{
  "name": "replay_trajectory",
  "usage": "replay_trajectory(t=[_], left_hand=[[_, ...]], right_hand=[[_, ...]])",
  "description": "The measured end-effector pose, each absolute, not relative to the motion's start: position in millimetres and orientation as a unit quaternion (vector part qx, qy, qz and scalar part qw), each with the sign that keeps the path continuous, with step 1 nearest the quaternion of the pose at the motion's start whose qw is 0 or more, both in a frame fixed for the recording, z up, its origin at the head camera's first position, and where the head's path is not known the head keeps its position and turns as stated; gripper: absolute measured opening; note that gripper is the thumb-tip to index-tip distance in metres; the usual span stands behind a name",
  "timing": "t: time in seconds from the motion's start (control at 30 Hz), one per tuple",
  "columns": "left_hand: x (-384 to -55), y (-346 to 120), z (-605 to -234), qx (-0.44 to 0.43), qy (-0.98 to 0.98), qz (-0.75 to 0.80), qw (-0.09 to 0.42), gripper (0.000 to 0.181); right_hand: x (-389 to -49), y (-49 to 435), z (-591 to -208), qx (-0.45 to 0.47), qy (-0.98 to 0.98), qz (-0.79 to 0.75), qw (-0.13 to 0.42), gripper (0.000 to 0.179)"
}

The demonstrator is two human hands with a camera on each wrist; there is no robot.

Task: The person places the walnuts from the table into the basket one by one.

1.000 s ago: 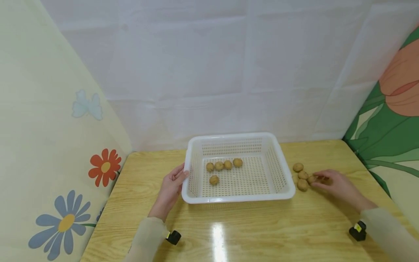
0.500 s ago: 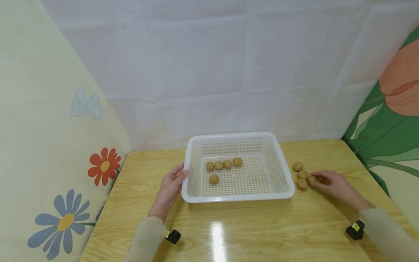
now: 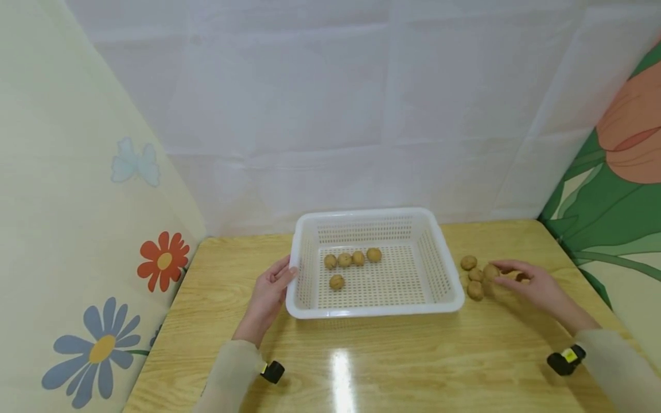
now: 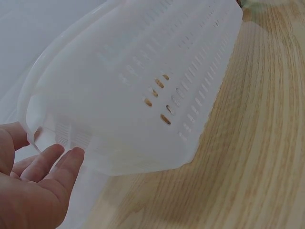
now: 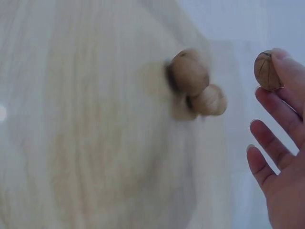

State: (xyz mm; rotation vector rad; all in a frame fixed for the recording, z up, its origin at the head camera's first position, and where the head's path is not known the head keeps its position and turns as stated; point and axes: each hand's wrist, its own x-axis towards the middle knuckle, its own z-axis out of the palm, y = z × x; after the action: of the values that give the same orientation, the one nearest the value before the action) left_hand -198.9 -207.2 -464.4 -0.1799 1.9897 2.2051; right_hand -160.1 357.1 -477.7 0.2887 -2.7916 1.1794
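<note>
A white perforated plastic basket [image 3: 374, 312] stands mid-table with several walnuts [image 3: 345, 260] on its floor, most in a row and one nearer the front. My left hand [image 3: 268, 295] grips the basket's left rim, thumb on top; in the left wrist view its fingers curl under the rim. My right hand [image 3: 534, 287] pinches a walnut [image 5: 268, 71] between thumb and forefinger, lifted off the table, the other fingers spread. Just left of that hand, a small cluster of walnuts [image 3: 474, 290] lies on the table, right of the basket.
The wooden table [image 3: 413, 361] reaches back to a white sheet [image 3: 335, 115] hung behind it. Flower-patterned panels [image 3: 103, 350] flank it left and right. A black wrist camera [image 3: 566, 360] sits on the right cuff, another [image 3: 272, 371] on the left.
My right hand has taken a walnut from the right side of the cluster and raised it slightly. The left hand and the basket have stayed in place.
</note>
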Motion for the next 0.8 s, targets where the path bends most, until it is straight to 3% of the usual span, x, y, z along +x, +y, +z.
replay_trajectory(t=[0.2, 0.53, 0.8], left_hand=[[-200, -207, -463, -0.057, 0.663, 0.742, 0.082, 0.054], [-199, -206, -461, -0.054, 0.652, 0.752, 0.078, 0.051], [-199, -207, -463, -0.054, 0.651, 0.753, 0.081, 0.052]], right_hand=[[-166, 346, -459, 0.115, -0.91, 0.394, 0.055, 0.037], [-188, 310, -417, 0.128, -0.922, 0.365, -0.016, 0.045], [-212, 270, -401, 0.173, -0.907, 0.383, -0.039, 0.048]])
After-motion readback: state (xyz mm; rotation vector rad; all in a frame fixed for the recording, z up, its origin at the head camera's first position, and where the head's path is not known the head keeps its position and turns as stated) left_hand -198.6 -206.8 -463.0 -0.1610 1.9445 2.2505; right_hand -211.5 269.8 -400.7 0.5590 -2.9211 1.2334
